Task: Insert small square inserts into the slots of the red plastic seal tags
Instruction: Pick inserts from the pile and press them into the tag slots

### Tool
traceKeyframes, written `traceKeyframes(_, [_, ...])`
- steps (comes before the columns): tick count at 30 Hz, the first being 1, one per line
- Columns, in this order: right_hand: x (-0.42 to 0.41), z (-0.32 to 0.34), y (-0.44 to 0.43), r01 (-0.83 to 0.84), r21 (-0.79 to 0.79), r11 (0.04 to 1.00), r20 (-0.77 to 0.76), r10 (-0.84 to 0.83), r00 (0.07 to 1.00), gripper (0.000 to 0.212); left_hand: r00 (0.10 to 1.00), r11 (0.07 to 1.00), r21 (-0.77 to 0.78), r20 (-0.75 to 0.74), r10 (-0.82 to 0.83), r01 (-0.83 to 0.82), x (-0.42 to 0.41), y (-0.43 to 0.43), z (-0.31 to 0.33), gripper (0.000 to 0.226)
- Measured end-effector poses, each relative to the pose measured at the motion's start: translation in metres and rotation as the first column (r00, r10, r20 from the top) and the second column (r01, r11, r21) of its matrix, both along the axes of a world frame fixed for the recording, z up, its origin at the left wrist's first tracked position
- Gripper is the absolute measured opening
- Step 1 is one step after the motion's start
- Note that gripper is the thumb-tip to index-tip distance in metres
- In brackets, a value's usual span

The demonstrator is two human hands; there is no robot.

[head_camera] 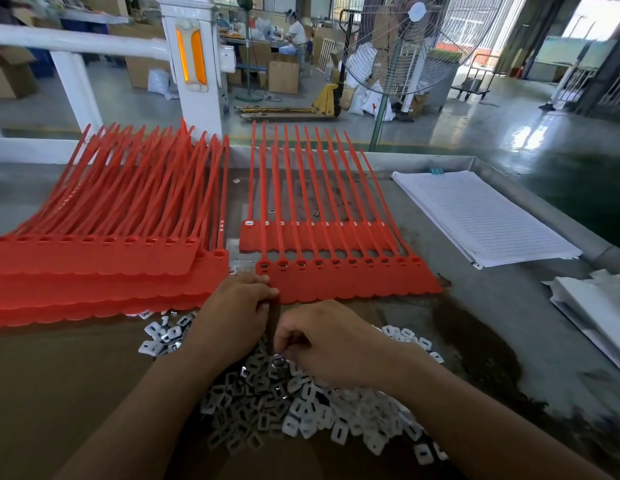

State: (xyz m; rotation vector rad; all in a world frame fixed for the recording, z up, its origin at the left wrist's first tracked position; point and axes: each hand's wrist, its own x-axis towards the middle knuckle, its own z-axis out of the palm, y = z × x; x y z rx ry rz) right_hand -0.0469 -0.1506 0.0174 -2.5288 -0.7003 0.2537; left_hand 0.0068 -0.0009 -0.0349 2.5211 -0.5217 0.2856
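Already most slots of the front tag strip (350, 284) look filled; two at its right end seem empty. The left hand (237, 308) grips its left edge; the right hand (324, 342) pinches one insert (278, 361) over the insert pile (301, 407), just in front of it.

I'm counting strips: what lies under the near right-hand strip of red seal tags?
Under the straps of the near strip lies a second red strip, on the metal table. Anything beneath the flat tag bodies is covered.
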Motion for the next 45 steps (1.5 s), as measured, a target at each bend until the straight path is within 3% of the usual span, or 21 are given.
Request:
traceKeyframes(12, [-0.0023, -0.0003, 0.0063, -0.089, -0.088, 0.992, 0.02, 0.091, 0.996, 0.018, 1.0, 1.0, 0.008, 0.009, 0.002, -0.002, 0.0023, 0.0004, -0.0007, 0.031])
traceKeyframes(19, [-0.0017, 0.0017, 0.0027, -0.054, -0.015, 0.998, 0.008, 0.054, 0.999, 0.005, 1.0, 1.0, 0.007, 0.007, -0.004, 0.004, 0.0029, -0.0005, -0.0002, 0.031])
traceKeyframes(25, [0.0006, 0.0004, 0.0007, -0.006, 0.031, 1.0, -0.021, 0.007, 1.0, 0.013, 1.0, 1.0, 0.002, 0.013, 0.004, -0.004, 0.0023, 0.0001, -0.0002, 0.031])
traceKeyframes(45, [-0.0012, -0.0011, 0.0003, 0.012, 0.064, 0.998, -0.001, -0.012, 1.0, 0.01, 1.0, 1.0, -0.002, -0.014, -0.01, 0.01, -0.0015, 0.0004, 0.0043, 0.031])
